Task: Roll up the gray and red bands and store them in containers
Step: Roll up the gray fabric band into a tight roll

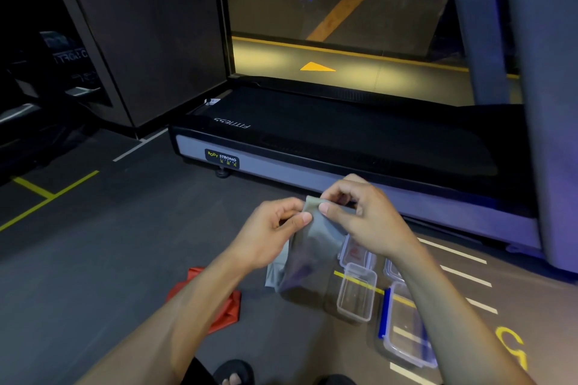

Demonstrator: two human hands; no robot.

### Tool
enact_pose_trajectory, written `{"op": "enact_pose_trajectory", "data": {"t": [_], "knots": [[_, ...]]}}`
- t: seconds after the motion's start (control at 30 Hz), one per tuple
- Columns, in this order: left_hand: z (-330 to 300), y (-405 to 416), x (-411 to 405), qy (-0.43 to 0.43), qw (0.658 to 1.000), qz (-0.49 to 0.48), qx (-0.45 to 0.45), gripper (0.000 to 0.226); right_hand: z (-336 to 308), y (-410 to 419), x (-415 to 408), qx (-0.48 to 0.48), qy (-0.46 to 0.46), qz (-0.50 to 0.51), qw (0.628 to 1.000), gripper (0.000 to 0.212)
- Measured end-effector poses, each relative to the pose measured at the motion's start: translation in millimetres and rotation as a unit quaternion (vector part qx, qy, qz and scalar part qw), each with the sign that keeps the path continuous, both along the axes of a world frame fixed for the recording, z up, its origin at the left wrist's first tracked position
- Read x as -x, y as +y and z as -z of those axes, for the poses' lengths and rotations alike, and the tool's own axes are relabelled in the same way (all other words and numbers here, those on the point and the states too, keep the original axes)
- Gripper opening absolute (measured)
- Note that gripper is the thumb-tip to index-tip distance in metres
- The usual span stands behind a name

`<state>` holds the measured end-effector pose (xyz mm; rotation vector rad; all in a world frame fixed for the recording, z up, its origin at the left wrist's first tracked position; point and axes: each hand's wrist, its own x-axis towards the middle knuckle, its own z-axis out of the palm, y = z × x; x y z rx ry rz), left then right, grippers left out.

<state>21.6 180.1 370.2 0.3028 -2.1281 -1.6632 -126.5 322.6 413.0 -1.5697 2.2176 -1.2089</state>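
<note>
1. Above the gym floor (pixel 125 259), in the head view, both your hands are raised in front of you holding the gray band (pixel 312 241) by its top edge.
2. Your left hand (pixel 269 231) pinches that edge between thumb and curled fingers, on the band's left corner.
3. Your right hand (pixel 366 216) pinches the same edge just beside it, thumb in front and fingers curled over the top.
4. From the two hands the gray band hangs down loose and unrolled, its lower end bunched near the floor.
5. Beside your left forearm, the red band (pixel 225 312) lies crumpled on the floor, partly hidden by the arm.
6. Below your right hand, a small clear container (pixel 356 294) stands open on the floor, with a second small one (pixel 355 251) just behind it, partly covered by the gray band.
7. Near your right forearm lies a larger clear container (pixel 403 334) with blue clips; whether it is lidded you cannot tell.
8. Behind your hands runs a treadmill (pixel 344 141) marked "BODY STRONG".
</note>
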Motion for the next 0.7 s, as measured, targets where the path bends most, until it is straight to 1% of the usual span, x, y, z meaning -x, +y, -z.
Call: {"op": "enact_pose_trajectory", "data": {"t": [0.1,0.2,0.27,0.33,0.47,0.5,0.57,0.67,0.7], "knots": [[-3.6,1.6,-1.4,0.007,1.000,-0.005,0.002,0.017,-2.4,0.0,-1.7,-0.002,-0.041,-0.006,0.999,0.005],[-6.5,3.4,-1.3,0.015,1.000,-0.012,-0.013,0.030,-2.7,0.7,-1.9,-0.019,-0.075,-0.028,0.997,0.010],[-6.2,3.7,-0.9,0.015,1.000,-0.007,-0.002,0.036,-2.7,1.3,-0.6,-0.030,-0.100,-0.041,0.994,0.013],[-7.4,4.2,-0.6,0.024,1.000,-0.006,-0.001,0.032,-2.1,1.2,1.2,-0.044,-0.117,-0.048,0.991,0.015],[-5.0,3.3,-0.8,0.024,0.999,-0.028,0.004,0.015,0.0,-0.3,1.6,-0.063,-0.149,-0.057,0.985,0.018],[-3.8,2.5,-0.6,0.016,0.999,-0.032,0.010,0.013,1.0,-0.7,1.2,-0.065,-0.144,-0.056,0.986,0.016],[-1.1,-0.1,-0.7,0.005,0.999,-0.043,0.025,0.010,1.8,-0.5,-0.5,-0.064,-0.121,-0.045,0.990,0.006],[-1.4,0.7,-2.1,0.006,0.998,-0.055,0.023,0.010,1.2,-0.4,-5.7,-0.069,-0.041,-0.027,0.996,0.020],[-2.2,1.2,-2.3,0.009,0.999,-0.051,0.014,0.011,0.7,-1.3,-7.1,-0.069,-0.012,-0.020,0.997,0.021]]}}
